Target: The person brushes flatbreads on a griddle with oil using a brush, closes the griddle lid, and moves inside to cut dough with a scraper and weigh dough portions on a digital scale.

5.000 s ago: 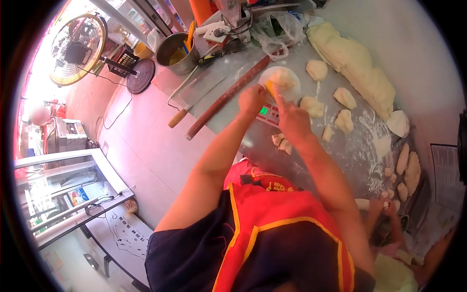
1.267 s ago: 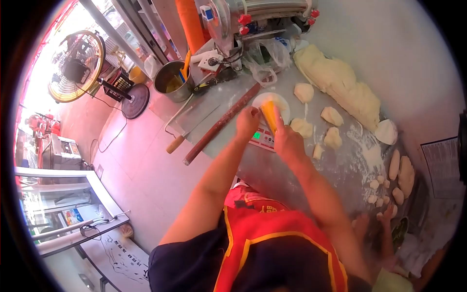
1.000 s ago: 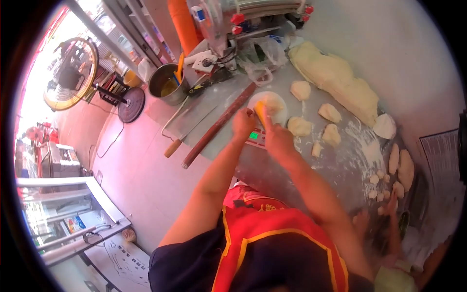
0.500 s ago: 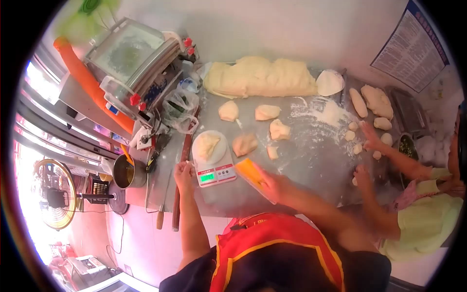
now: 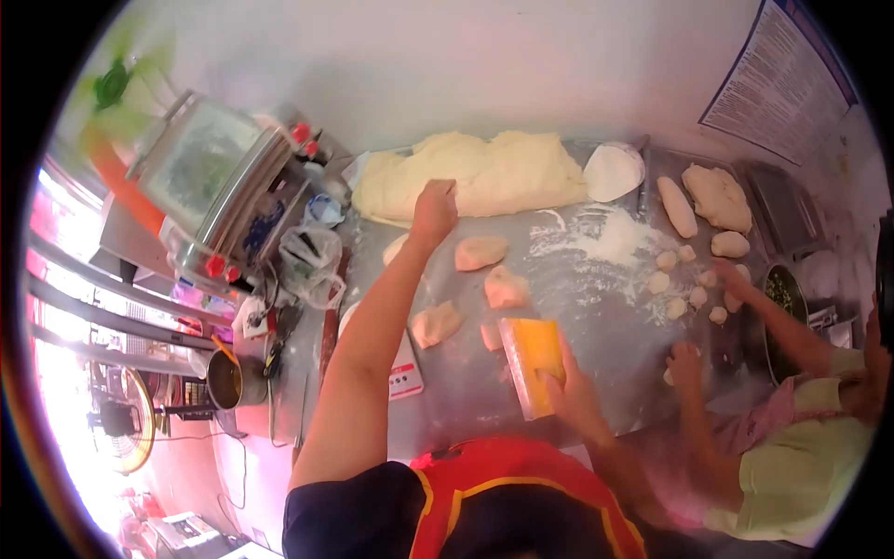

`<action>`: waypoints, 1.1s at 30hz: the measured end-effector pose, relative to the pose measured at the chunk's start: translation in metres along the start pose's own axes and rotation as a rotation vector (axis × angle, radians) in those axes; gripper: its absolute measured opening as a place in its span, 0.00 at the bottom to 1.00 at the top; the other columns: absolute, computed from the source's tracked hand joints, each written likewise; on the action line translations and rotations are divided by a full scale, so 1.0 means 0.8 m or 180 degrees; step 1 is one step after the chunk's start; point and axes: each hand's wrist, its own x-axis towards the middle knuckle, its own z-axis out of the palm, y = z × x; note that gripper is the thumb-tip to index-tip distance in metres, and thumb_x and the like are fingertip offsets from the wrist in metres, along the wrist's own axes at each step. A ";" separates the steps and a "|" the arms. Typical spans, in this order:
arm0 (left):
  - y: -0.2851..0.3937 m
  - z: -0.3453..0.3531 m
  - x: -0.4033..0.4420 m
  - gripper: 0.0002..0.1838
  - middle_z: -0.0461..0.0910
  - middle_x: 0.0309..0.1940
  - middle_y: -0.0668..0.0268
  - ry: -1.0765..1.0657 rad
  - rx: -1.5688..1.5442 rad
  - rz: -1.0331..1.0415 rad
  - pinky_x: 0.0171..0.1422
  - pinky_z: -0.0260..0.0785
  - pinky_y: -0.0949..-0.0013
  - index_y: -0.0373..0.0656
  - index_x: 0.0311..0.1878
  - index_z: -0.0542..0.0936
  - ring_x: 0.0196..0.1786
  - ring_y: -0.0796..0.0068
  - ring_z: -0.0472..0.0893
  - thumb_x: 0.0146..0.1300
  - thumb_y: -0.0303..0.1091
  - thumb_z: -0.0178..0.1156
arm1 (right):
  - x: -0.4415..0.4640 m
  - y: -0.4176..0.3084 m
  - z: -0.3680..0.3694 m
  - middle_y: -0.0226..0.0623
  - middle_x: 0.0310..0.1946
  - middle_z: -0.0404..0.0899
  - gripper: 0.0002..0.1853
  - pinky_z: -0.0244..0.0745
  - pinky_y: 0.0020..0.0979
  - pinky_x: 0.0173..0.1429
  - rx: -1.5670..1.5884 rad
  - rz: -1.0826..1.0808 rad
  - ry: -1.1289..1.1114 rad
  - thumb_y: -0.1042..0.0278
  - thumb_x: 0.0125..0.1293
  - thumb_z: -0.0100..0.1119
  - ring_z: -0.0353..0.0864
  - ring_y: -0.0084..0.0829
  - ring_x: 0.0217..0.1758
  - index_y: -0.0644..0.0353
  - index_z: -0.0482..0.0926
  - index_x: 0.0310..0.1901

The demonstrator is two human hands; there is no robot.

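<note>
My left hand (image 5: 435, 210) is closed against the front of a long slab of pale dough (image 5: 521, 177); whether its fingers hold anything is hidden. My right hand (image 5: 573, 396) grips a dough scraper (image 5: 534, 363) with a broad yellow-orange handle, held above the metal worktop. Between the hands lie cut dough pieces, among them one near the slab (image 5: 481, 252), one in the middle (image 5: 506, 288) and one lower left (image 5: 438, 324). A white kitchen scale (image 5: 405, 374) with a red-edged panel is mostly covered by my left forearm.
Scattered flour (image 5: 619, 238) whitens the metal worktop (image 5: 587, 307). On the right, a co-worker's hands (image 5: 736, 284) are among small dough balls (image 5: 658, 282), beside a bowl of chopped greens (image 5: 780, 289). A clear plastic bag (image 5: 312, 261) and a glass-topped machine (image 5: 200, 168) stand left.
My left hand has moved from beside the scale up to the dough slab, its forearm now crossing the scale. My right hand has shifted right and toward me, turning the scraper more upright.
</note>
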 end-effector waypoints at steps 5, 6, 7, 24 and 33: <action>-0.002 0.047 0.074 0.28 0.63 0.67 0.55 -0.0834 0.1113 -0.0121 0.68 0.59 0.55 0.39 0.65 0.67 0.65 0.52 0.67 0.66 0.44 0.53 | 0.044 0.006 -0.019 0.57 0.58 0.72 0.36 0.70 0.37 0.60 0.0331 0.0152 0.0180 0.69 0.63 0.53 0.75 0.48 0.60 0.59 0.50 0.72; -0.014 0.062 0.065 0.30 0.62 0.68 0.56 -0.0858 0.1685 0.0008 0.71 0.53 0.52 0.40 0.67 0.65 0.69 0.53 0.63 0.66 0.47 0.52 | 0.057 0.011 -0.021 0.58 0.58 0.72 0.37 0.70 0.38 0.60 0.0393 -0.0020 0.0327 0.70 0.63 0.53 0.75 0.49 0.60 0.59 0.50 0.72; -0.026 0.075 0.057 0.32 0.61 0.69 0.58 -0.0872 0.2253 0.0139 0.75 0.47 0.49 0.41 0.68 0.63 0.72 0.54 0.59 0.67 0.50 0.50 | 0.070 0.016 -0.022 0.59 0.58 0.71 0.37 0.70 0.39 0.60 0.0448 -0.0192 0.0472 0.71 0.63 0.53 0.74 0.51 0.61 0.60 0.50 0.72; -0.044 -0.016 0.052 0.28 0.77 0.51 0.66 -0.0364 -0.2476 -0.2127 0.56 0.66 0.72 0.40 0.58 0.76 0.50 0.76 0.77 0.72 0.54 0.44 | 0.156 0.051 -0.010 0.42 0.60 0.69 0.36 0.65 0.30 0.66 0.1352 -0.0349 0.1152 0.74 0.62 0.56 0.69 0.28 0.63 0.64 0.53 0.70; -0.006 -0.030 -0.168 0.19 0.81 0.40 0.67 -0.1604 -0.2261 -0.1492 0.52 0.69 0.72 0.38 0.48 0.80 0.44 0.78 0.78 0.68 0.46 0.57 | 0.016 0.134 -0.018 0.46 0.64 0.68 0.38 0.63 0.35 0.69 0.1008 0.0223 0.0930 0.65 0.60 0.57 0.69 0.40 0.67 0.55 0.52 0.71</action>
